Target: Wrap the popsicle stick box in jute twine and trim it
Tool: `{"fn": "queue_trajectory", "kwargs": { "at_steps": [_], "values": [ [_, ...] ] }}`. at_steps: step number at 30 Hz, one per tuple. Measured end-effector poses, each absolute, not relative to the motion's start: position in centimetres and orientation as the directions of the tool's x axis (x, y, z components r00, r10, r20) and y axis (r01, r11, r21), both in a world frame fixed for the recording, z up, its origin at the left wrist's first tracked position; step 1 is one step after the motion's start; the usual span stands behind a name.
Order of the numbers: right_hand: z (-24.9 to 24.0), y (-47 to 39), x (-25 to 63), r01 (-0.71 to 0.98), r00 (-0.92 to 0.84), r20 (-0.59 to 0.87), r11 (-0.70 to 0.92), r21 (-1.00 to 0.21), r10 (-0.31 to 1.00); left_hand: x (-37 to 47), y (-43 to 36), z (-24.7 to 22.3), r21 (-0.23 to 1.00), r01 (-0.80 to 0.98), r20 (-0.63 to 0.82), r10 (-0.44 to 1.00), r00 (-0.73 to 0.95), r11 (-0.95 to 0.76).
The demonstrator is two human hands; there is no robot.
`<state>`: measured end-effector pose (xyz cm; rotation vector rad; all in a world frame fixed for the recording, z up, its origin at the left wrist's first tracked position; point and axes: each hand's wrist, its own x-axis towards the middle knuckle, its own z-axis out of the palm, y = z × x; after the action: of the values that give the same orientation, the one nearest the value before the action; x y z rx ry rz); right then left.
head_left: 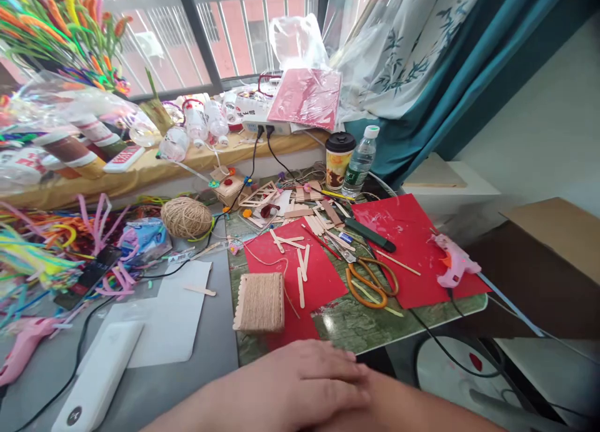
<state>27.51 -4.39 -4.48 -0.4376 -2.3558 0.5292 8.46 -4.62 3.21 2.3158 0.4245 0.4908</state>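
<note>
At the bottom centre of the frame, my left hand (pixel 319 382) lies across my right forearm (pixel 403 401) near the wrist, its fingers close together and nearly straight. My right hand is hidden under it, so I cannot tell how its fingers stand. Just above, slightly left of centre, a twine-wrapped box (pixel 259 302) sits partly over a red sheet (pixel 325 282) on the green tabletop (pixel 349 332). Beside the box, loose wooden sticks (pixel 300 287) lie on the sheet. Right of centre are orange-handled scissors (pixel 367 304); farther right, a pink glue gun (pixel 454 266). Left of centre, above the box, rests a twine ball (pixel 186 217).
</note>
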Motion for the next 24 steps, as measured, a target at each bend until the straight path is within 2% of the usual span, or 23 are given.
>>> {"fn": "queue_trajectory", "kwargs": {
  "at_steps": [1,3,4,5,6,7,10,11,14,16,20,24],
  "values": [
    [-5.0,-3.8,27.8,0.124,-0.720,0.569,0.880,-0.458,0.398,8.3,-4.6,2.9,0.686,0.202,0.220,0.464,0.858,-0.699],
    [-5.5,-2.2,30.7,0.088,-0.675,0.644,0.906,-0.414,0.360,6.6,-4.0,1.4,0.578,0.442,0.236,0.659,0.714,-0.685],
    [-5.5,-1.4,33.0,0.244,-0.536,0.690,0.872,-0.425,0.486,5.2,-3.4,0.4,0.511,0.553,0.288,0.738,0.611,-0.657],
    [-5.4,-0.7,35.8,0.490,-0.296,0.699,0.731,-0.474,0.651,3.9,-2.6,-0.7,0.436,0.655,0.296,0.785,0.544,-0.618],
    [-5.2,-0.1,38.7,0.673,-0.037,0.691,0.529,-0.517,0.722,2.7,-1.9,-1.8,0.355,0.721,0.331,0.801,0.499,-0.596],
    [-4.9,0.5,41.6,0.781,0.123,0.669,0.344,-0.521,0.733,1.8,-1.2,-2.8,0.282,0.763,0.312,0.807,0.501,-0.582],
    [-4.9,2.0,49.2,0.872,0.280,0.525,0.016,-0.489,0.804,0.8,0.0,-4.7,0.116,0.773,0.230,0.774,0.590,-0.623],
    [-5.2,2.6,51.0,0.875,0.316,0.414,-0.093,-0.476,0.854,0.8,0.0,-5.0,0.101,0.770,0.207,0.770,0.603,-0.630],
    [-6.3,4.7,54.3,0.841,0.436,-0.002,-0.408,-0.356,0.900,0.8,-0.2,-5.4,0.174,0.776,0.191,0.794,0.577,-0.606],
    [-7.0,5.9,55.0,0.817,0.448,-0.120,-0.460,-0.349,0.886,0.0,-0.4,-5.5,0.292,0.788,0.246,0.839,0.485,-0.542],
    [-8.5,7.2,54.9,0.786,0.452,-0.156,-0.475,-0.397,0.878,-2.8,-0.5,-6.3,0.556,0.783,0.369,0.927,0.067,-0.278],
    [-9.8,7.0,54.6,0.752,0.482,-0.046,-0.440,-0.490,0.875,-4.7,-0.4,-7.8,0.724,0.689,0.317,0.908,-0.276,-0.044]
  ]
}}
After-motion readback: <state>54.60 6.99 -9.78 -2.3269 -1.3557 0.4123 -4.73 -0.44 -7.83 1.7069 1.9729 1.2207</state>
